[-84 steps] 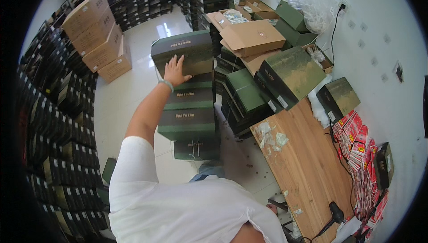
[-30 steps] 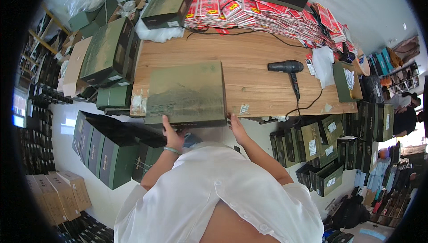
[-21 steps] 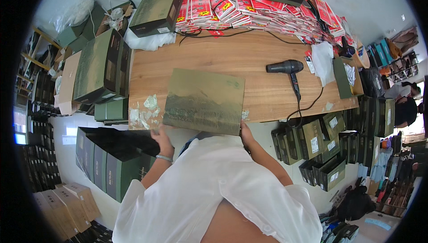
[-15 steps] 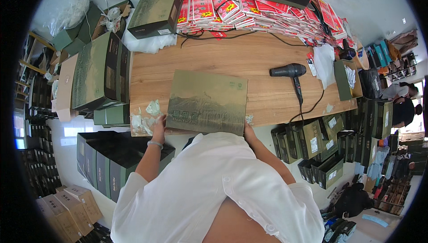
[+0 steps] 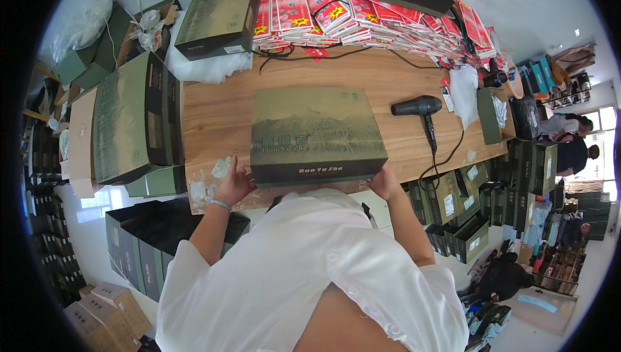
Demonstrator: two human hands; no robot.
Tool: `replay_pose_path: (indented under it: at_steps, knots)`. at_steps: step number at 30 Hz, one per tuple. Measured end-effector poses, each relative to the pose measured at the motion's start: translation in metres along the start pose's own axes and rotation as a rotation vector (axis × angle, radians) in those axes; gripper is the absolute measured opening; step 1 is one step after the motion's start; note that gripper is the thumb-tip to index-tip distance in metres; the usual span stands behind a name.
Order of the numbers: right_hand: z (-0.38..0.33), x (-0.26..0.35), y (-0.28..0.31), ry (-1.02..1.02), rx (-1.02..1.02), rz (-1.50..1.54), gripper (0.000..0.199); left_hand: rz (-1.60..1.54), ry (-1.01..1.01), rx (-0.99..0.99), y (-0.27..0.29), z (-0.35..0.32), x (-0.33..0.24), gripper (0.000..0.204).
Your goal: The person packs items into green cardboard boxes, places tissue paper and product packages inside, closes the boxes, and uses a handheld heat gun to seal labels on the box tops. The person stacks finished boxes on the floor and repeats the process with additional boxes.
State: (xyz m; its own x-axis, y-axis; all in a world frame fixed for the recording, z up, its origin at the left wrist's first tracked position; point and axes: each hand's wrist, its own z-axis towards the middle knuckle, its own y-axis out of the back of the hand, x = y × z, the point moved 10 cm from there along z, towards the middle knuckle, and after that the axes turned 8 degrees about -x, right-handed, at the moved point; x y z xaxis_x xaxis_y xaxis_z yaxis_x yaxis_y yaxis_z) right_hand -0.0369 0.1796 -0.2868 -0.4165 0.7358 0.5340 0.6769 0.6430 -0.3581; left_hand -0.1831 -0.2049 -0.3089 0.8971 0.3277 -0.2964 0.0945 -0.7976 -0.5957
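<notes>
Since 0.5 s ago, the green box [image 5: 317, 129] is tilting its dark front side into view, now sitting at the near edge of the wooden table [image 5: 217, 119]. The left hand [image 5: 235, 185] is curling at its near left corner, and the right hand [image 5: 387, 182] is meeting its near right corner; whether either is grasping it, I cannot tell. Right of the box, a hair dryer [image 5: 417, 106] is lying, its cord trailing. Behind the box, a black cable [image 5: 278, 51] is running before heaped red packets [image 5: 362, 12]. Left of it, 2 stacked cartons [image 5: 123, 122] are crowding the tabletop's end. The box is hiding its own underside and some right fingertips; far left, the rim's darkness is cutting off a plastic bag [image 5: 77, 19].
</notes>
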Motion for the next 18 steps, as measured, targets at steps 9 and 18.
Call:
replay_pose_path:
  at_steps: [9, 18]
  knots:
    - [-0.123, 0.107, -0.109, 0.151, -0.020, 0.224, 0.036, 0.970, -0.572, -0.269, 0.010, 0.017, -0.007, 0.058]
    - [0.019, 0.191, -0.217, 1.105, -0.361, -1.454, 0.075, 0.914, -0.443, -0.380, -0.001, 0.016, -0.006, 0.061]
